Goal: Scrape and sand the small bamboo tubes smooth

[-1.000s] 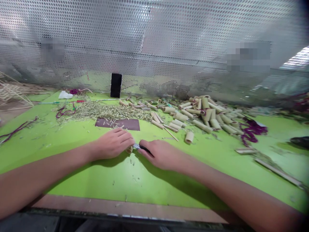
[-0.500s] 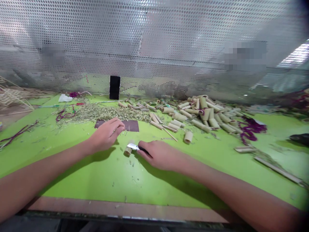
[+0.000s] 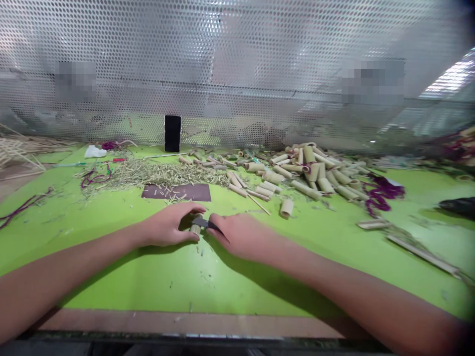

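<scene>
On the green table (image 3: pixel 156 277) my left hand (image 3: pixel 168 226) curls around a short bamboo tube (image 3: pixel 195 226), thumb below and fingers over it. My right hand (image 3: pixel 241 235) is closed on a small knife (image 3: pixel 206 224) with a dark handle; its blade lies across the top of the tube. Both hands meet near the middle of the table.
A heap of cut bamboo tubes (image 3: pixel 315 173) lies at the back right, with purple cord (image 3: pixel 378 198) beside it. Bamboo shavings (image 3: pixel 156 173), a brown sheet (image 3: pixel 178 192) and a black phone (image 3: pixel 172 133) against the perforated metal screen (image 3: pixel 237 69) are behind my hands. Long strips (image 3: pixel 423 252) lie right.
My left hand had let go of the tube and lifted toward the brown sheet; now it has come back and closed around the tube again. The knife stays on the tube.
</scene>
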A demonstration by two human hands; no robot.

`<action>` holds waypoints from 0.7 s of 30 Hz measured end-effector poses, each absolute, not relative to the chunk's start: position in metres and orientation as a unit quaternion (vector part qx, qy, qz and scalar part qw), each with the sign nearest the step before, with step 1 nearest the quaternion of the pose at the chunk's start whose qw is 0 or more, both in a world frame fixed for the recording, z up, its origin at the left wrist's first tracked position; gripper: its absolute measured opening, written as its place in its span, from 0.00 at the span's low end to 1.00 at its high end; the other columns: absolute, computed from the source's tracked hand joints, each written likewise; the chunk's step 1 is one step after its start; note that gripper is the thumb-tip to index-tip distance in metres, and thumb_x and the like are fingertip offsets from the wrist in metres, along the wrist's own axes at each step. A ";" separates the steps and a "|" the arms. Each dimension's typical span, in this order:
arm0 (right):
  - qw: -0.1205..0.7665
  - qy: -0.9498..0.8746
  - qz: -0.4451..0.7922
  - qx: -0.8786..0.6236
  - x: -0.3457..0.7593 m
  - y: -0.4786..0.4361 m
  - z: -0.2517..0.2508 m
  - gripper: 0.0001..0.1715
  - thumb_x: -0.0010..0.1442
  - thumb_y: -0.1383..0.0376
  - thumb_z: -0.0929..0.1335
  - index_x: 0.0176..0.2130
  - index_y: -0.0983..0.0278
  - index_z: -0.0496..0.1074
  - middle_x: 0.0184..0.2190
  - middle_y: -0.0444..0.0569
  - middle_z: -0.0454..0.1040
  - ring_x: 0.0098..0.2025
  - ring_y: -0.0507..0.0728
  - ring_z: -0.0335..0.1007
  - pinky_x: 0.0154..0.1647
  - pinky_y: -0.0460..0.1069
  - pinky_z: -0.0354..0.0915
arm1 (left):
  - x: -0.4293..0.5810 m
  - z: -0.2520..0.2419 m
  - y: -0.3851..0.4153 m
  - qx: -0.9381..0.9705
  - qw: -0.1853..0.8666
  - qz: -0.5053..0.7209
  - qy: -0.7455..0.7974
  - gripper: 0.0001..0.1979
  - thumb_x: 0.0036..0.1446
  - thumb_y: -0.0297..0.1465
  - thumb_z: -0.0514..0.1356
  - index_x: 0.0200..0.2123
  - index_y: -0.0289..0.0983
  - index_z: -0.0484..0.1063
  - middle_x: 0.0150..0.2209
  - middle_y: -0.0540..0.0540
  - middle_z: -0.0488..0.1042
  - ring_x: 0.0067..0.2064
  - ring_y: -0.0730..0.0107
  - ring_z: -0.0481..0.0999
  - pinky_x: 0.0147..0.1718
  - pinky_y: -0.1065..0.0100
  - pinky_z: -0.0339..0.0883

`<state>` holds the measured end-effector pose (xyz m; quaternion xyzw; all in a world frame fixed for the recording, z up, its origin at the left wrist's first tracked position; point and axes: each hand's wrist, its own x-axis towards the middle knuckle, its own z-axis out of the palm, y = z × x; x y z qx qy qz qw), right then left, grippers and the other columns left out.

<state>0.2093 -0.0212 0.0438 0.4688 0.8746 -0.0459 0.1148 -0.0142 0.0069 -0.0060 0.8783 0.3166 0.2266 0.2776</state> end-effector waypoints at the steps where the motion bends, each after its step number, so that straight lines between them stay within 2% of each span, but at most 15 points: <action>1: 0.116 0.872 -0.032 0.474 0.207 -0.021 0.044 0.19 0.75 0.57 0.57 0.49 0.65 0.71 0.32 0.55 0.80 0.30 0.61 0.75 0.26 0.50 0.51 | -0.013 -0.007 0.007 0.876 0.278 0.234 0.318 0.30 0.57 0.36 0.70 0.59 0.37 0.66 0.54 0.37 0.76 0.52 0.54 0.78 0.51 0.53 0.73; 6: 0.092 0.873 0.001 0.479 0.200 -0.020 0.042 0.19 0.75 0.58 0.57 0.52 0.65 0.70 0.33 0.55 0.81 0.31 0.62 0.77 0.27 0.51 0.54 | -0.009 -0.007 0.007 0.873 0.262 0.240 0.336 0.26 0.54 0.36 0.71 0.54 0.37 0.69 0.50 0.40 0.78 0.49 0.54 0.79 0.48 0.55 0.74; 12: 0.105 0.870 -0.021 0.481 0.205 -0.015 0.041 0.21 0.75 0.57 0.57 0.50 0.65 0.71 0.34 0.55 0.81 0.32 0.63 0.77 0.27 0.51 0.53 | -0.008 -0.007 0.005 0.894 0.211 0.233 0.319 0.21 0.59 0.37 0.67 0.52 0.37 0.69 0.47 0.40 0.78 0.46 0.56 0.78 0.44 0.57 0.73; 21: 0.102 0.889 -0.062 0.441 0.216 -0.016 0.041 0.20 0.75 0.56 0.58 0.47 0.66 0.72 0.31 0.54 0.80 0.29 0.60 0.73 0.26 0.50 0.47 | -0.009 -0.007 0.007 0.909 0.211 0.233 0.272 0.14 0.62 0.34 0.66 0.49 0.36 0.72 0.49 0.40 0.75 0.50 0.58 0.75 0.51 0.55 0.71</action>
